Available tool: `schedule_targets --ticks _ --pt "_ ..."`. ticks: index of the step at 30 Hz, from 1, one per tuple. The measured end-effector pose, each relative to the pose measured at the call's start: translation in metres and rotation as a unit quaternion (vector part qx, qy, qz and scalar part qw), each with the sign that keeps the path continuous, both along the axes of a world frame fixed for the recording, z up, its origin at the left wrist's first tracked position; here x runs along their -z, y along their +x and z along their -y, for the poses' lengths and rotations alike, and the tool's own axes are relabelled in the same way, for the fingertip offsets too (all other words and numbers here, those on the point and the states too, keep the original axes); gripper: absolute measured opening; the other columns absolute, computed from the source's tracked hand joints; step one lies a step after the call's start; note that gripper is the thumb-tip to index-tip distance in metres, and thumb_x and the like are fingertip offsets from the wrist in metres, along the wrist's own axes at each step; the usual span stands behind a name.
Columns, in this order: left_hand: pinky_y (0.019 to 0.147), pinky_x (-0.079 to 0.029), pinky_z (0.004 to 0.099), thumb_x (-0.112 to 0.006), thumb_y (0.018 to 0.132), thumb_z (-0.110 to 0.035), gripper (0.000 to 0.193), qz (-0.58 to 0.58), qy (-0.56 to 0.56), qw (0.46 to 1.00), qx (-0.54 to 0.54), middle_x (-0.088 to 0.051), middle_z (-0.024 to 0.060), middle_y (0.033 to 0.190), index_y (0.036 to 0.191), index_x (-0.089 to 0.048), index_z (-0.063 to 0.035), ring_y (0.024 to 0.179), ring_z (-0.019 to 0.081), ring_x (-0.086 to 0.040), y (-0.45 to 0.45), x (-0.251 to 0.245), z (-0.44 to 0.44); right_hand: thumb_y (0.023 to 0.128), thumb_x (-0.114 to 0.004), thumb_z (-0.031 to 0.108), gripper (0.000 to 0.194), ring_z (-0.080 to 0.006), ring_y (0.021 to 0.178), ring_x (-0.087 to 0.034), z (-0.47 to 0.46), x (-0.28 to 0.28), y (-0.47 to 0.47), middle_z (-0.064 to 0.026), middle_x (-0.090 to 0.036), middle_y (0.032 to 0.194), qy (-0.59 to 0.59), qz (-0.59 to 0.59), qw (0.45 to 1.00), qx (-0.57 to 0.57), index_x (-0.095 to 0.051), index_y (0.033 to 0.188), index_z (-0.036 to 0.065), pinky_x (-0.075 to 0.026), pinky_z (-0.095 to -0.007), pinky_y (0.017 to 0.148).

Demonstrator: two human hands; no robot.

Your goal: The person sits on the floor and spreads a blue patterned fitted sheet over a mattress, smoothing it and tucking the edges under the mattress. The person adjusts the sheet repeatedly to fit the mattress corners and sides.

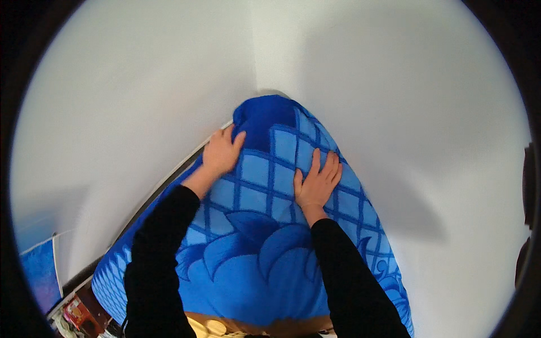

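Observation:
A blue patterned bed cover (253, 169) with a lighter lattice and large leaf or petal shapes spreads before me, over what looks like a bed. Its far end reaches into the corner of the walls. My left hand (222, 153) rests on the cover's left border near the far end, beside the wall. The thumb lies on the dark blue part and some fingertips are hidden, so whether they pinch cloth is unclear. Flat on the lattice, toward the right side, lies my right hand (319, 179), fingers spread and holding nothing.
White walls (169, 72) meet behind the cover and close in on both sides. A dark strip (143, 207) with a pale edge runs along the left wall. Assorted items, one a red package (80, 314), sit at lower left below a blue-purple panel (42, 270).

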State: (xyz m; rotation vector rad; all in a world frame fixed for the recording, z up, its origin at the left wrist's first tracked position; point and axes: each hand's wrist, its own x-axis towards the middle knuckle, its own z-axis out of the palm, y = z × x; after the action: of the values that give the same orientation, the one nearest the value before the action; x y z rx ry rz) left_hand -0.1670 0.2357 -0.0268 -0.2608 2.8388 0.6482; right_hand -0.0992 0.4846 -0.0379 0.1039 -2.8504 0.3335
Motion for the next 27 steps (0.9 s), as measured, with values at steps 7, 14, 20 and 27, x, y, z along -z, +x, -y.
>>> schedule_targets --ticks 7,14,20,27 --pt "0.100 -0.038 0.0434 -0.047 0.095 -0.037 0.047 -0.187 -0.101 0.975 -0.070 -0.059 0.0148 0.121 0.127 -0.055 -0.0041 0.112 0.0321 -0.054 0.039 0.013 -0.028 0.089 -0.049 0.044 0.066 -0.0441 0.134 -0.027 0.001 0.001 -0.002 -0.0278 -0.032 0.142 -0.004 -0.017 1.000 -0.004 -0.035 0.141 0.007 -0.015 -0.0568 0.113" --pt "0.104 -0.036 0.0428 -0.049 0.094 -0.031 0.042 -0.201 -0.149 0.966 -0.069 -0.059 0.0121 0.121 0.127 -0.055 -0.0060 0.116 0.0300 -0.051 0.042 0.022 -0.034 0.089 -0.049 0.044 0.068 -0.0435 0.136 -0.025 -0.004 -0.006 -0.002 -0.0275 -0.029 0.145 -0.028 0.003 1.000 -0.014 -0.031 0.144 0.008 -0.015 -0.0561 0.113" --pt "0.103 -0.036 0.0425 -0.051 0.093 -0.031 0.042 -0.201 -0.172 0.963 -0.057 -0.059 0.0117 0.119 0.127 -0.055 -0.0063 0.115 0.0288 -0.051 0.045 0.025 -0.029 0.090 -0.046 0.047 0.070 -0.0401 0.140 -0.022 0.000 -0.008 0.002 -0.0253 -0.026 0.150 -0.024 0.020 0.999 -0.017 -0.029 0.146 0.009 -0.013 -0.0544 0.114" --pt "0.103 -0.037 0.0441 -0.052 0.092 -0.029 0.043 -0.194 -0.224 0.955 -0.025 -0.057 0.0117 0.119 0.129 -0.052 -0.0072 0.114 0.0290 -0.051 0.038 0.027 -0.022 0.088 -0.049 0.045 0.069 -0.0399 0.140 -0.021 0.008 -0.011 0.002 -0.0242 -0.025 0.151 -0.050 0.049 0.998 -0.007 -0.036 0.145 0.008 -0.011 -0.0543 0.114"
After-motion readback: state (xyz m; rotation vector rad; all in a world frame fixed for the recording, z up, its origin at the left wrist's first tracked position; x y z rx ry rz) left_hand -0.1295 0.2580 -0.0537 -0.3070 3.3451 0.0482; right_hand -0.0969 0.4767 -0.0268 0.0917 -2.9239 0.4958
